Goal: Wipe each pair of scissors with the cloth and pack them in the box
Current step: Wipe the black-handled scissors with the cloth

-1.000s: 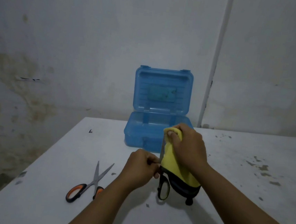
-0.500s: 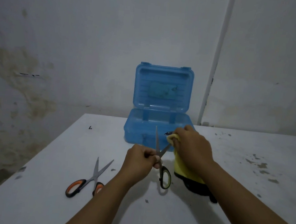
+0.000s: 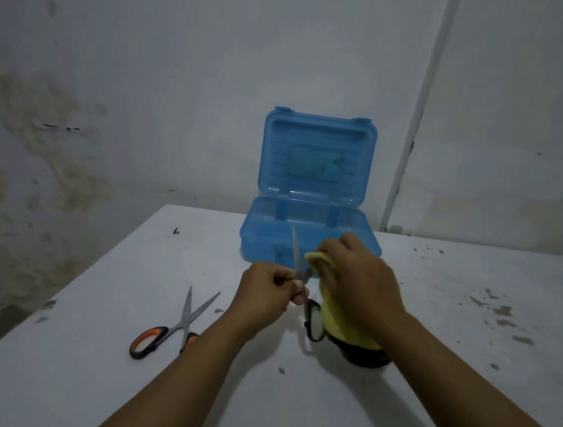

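Grip: the left hand (image 3: 267, 293) pinches the black-handled scissors (image 3: 303, 291) near the pivot, fingers curled round them; the right hand (image 3: 361, 283) clutches the yellow cloth (image 3: 335, 316) around one blade, fingers curled over the cloth.
Held scissors: blades spread, one bare blade pointing up toward 12 o'clock in front of the box, the other wrapped by the cloth; a black handle loop hangs below the left hand, the second loop hidden behind the cloth.
Count: two pairs of scissors, one cloth, one box.
Second pair: orange-handled scissors (image 3: 173, 326) lie flat on the table (image 3: 323, 406) at about 8 o'clock from the hands, blades parted, apart from the left forearm, which covers part of one handle.
Cloth: yellow with a dark lower edge hanging down to the table surface.
Box: blue plastic box (image 3: 309, 226) at 12 o'clock beyond the hands, lid upright and open; the right hand hides part of its front wall.
Around: dark flecks and scuffs on the tabletop, mostly at 3 o'clock; a stained wall (image 3: 114, 76) behind, with a white pipe (image 3: 416, 123) running up it at 1 o'clock.
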